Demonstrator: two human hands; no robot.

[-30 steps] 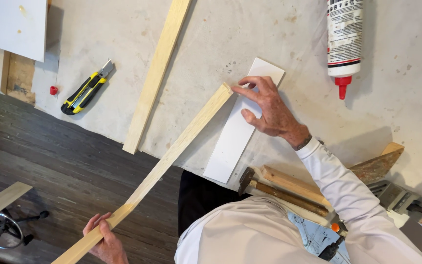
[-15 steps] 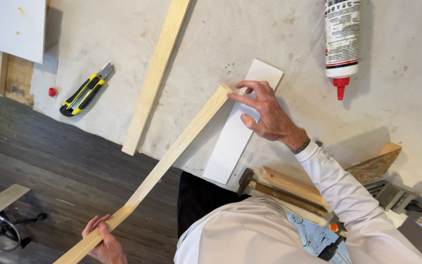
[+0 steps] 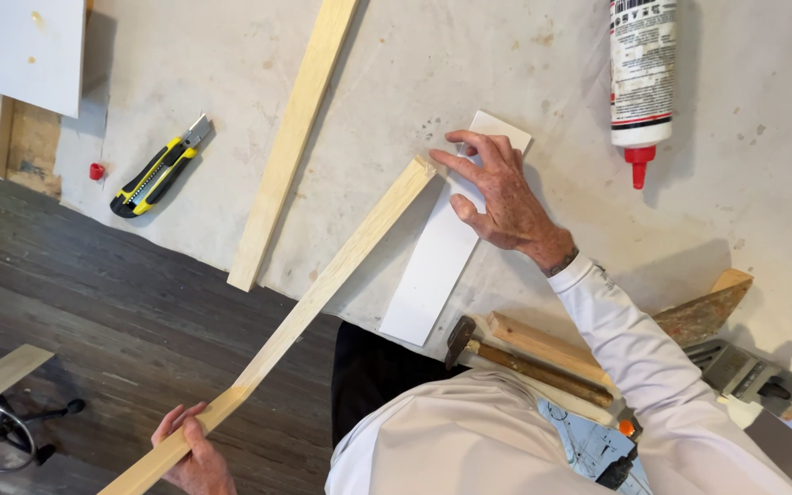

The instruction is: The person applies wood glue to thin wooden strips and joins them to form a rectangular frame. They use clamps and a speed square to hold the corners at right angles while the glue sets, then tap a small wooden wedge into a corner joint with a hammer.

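1. At the near bench (image 3: pixel 735 202) edge: right hand (image 3: pixel 506 197) spread flat on the white board (image 3: pixel 428 275), fingers open, nothing gripped. Index tip touching the far end of the strip (image 3: pixel 323 284).
2. Left hand (image 3: pixel 196 454) closed around the near end of the strip, low left, off the bench and over the dark floor.
3. Strip running diagonally from that hand up and right. Far end resting on the bench, just against the board's left long edge near its far corner.
4. Judged good practice for this hold:
   - press down through the palm so the board cannot slide;
   - keep the fingertip on the strip end as a stop;
   - steer from the near end with small moves only, since a long lever swings the far end a lot;
   - keep the strip flat, not rolled onto an edge.
5. Judged risk: the unsupported near half sagging and lifting the far end off the bench.
6. Nearby: second strip (image 3: pixel 291 137) lying left of the first, apart from it. Knife (image 3: pixel 158 170) further left, glue bottle (image 3: pixel 642 82) far right, hammer (image 3: pixel 524 362) near, below the board.
7. Against one second ago: little change. Both hands in the same places and the same holds. Strip end seems a touch closer to the board's edge. Knife, glue and second strip unmoved.
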